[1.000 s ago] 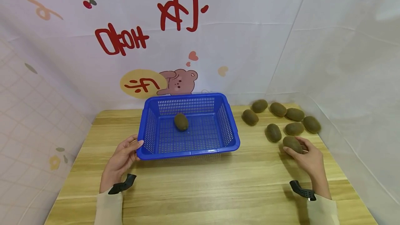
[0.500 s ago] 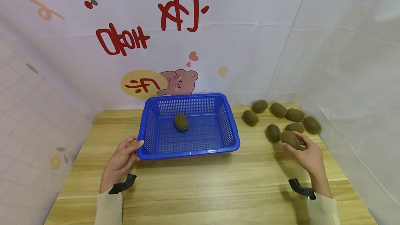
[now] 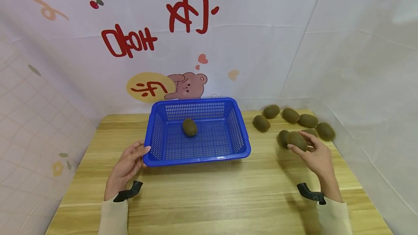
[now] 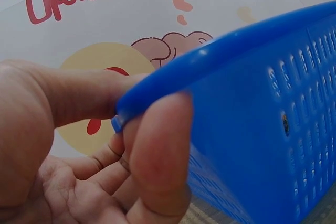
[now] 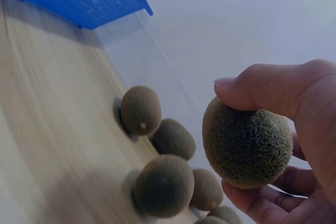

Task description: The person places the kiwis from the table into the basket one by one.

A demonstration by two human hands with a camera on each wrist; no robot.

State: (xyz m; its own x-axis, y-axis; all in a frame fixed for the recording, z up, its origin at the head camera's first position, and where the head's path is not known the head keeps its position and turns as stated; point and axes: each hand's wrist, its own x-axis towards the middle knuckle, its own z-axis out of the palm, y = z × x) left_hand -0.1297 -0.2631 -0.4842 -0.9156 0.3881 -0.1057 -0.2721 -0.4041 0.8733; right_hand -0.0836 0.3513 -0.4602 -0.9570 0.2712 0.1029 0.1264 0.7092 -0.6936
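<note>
A blue plastic basket [image 3: 197,160] with slotted walls stands on the table, and one brown kiwi [image 3: 189,127] lies inside it. My left hand [image 3: 128,164] pinches the basket's near left rim between thumb and fingers; the left wrist view shows the blue rim [image 4: 157,85] between them. At the right, my right hand [image 3: 316,155] grips a fuzzy kiwi [image 3: 296,141] between thumb and fingertips, held above the table. In the right wrist view that held kiwi [image 5: 248,145] is apart from the others. It partly hides two kiwis behind it in the head view.
Several loose kiwis, among them one at the basket side [image 3: 261,123] and one by the right wall [image 3: 325,131], lie on the table's back right. A white printed cloth [image 3: 254,39] hangs behind and at both sides. The wooden table [image 3: 209,198] extends in front.
My right hand has lifted the kiwi off the table and moved it a little left and away from me. The left hand and basket have stayed in place.
</note>
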